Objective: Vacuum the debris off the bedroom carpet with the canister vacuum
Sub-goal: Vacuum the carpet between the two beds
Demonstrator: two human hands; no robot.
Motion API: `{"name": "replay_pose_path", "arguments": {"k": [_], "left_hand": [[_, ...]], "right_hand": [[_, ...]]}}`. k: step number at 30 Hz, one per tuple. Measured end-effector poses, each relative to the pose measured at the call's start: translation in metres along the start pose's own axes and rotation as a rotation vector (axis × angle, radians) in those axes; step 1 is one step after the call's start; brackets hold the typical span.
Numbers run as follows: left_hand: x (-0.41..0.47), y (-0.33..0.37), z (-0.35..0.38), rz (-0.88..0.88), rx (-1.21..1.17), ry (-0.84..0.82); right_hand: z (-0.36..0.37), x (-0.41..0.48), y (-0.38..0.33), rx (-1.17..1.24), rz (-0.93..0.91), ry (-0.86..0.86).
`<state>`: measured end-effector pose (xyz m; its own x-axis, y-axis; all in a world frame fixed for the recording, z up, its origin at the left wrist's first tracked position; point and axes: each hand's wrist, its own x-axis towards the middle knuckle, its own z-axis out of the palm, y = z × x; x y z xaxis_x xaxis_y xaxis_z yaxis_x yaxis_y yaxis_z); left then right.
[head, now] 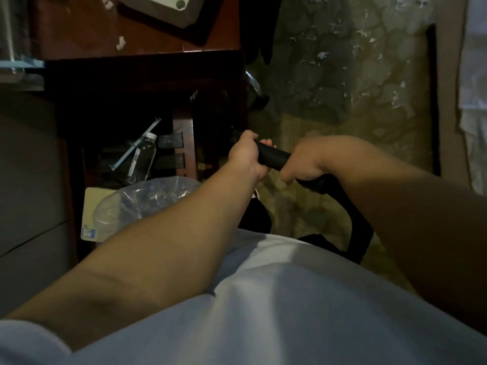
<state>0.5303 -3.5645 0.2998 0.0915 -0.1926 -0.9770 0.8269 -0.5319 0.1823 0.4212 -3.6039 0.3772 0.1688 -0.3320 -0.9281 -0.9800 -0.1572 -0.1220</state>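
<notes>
Left hand: our left hand (pixel 246 154) is wrapped around the far end of the black vacuum handle (pixel 272 155), with the fingers curled over it and the fingertips showing on the far side.
Right hand: our right hand (pixel 303 164) grips the same handle just behind the left. Its fingers are folded under the tube and mostly hidden, so we cannot tell how they lie.
Hose: a black hose (pixel 353 212) bends down from under the right hand and passes behind our pale shirt (pixel 263 299).
Carpet: the patterned green-brown carpet (pixel 329 106) fills the upper right, beyond both hands.
Debris: small white debris (pixel 322 55) is scattered over the carpet's far part, well away from the handle.
In the way: a dark wooden table (pixel 87 35) stands close on the left, its edge just beside the left hand. It carries a grey-white box (pixel 168 9) and a few paper scraps (pixel 120 43).
Under the table: a plastic bottle (pixel 142 156) lies tilted among dark clutter, and a clear plastic bag (pixel 142 204) sits just below it, touching our left forearm.
Ahead: a shiny tube (pixel 250 79) shows by the table corner, but it is too dim to tell what it joins.
Right edge: a white cloth (pixel 474 101) hangs along the carpet's border.
</notes>
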Motion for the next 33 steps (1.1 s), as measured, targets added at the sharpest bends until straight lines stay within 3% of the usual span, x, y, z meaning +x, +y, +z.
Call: {"name": "replay_pose_path", "arguments": {"k": [6,13,19,26,33], "left_hand": [[-0.009,-0.074,-0.005,-0.04,0.2,0.054],[-0.019,-0.184,-0.021,-0.012,0.375,0.093],[-0.044,-0.301,0.007,-0.058,0.462,0.047],[-0.07,-0.409,0.041,-0.126,0.895,-0.082],[-0.09,-0.475,0.028,-0.211,1.385,-0.214]], "right_hand": [[0.058,-0.027,0.061,0.258,0.033,-0.147],[0.172,-0.049,0.142,0.474,-0.005,-0.057],[0.242,-0.092,0.245,0.63,0.095,-0.024],[0.312,-0.159,0.327,1.095,0.205,-0.058],[0.385,-0.22,0.323,1.484,0.391,0.055]]}}
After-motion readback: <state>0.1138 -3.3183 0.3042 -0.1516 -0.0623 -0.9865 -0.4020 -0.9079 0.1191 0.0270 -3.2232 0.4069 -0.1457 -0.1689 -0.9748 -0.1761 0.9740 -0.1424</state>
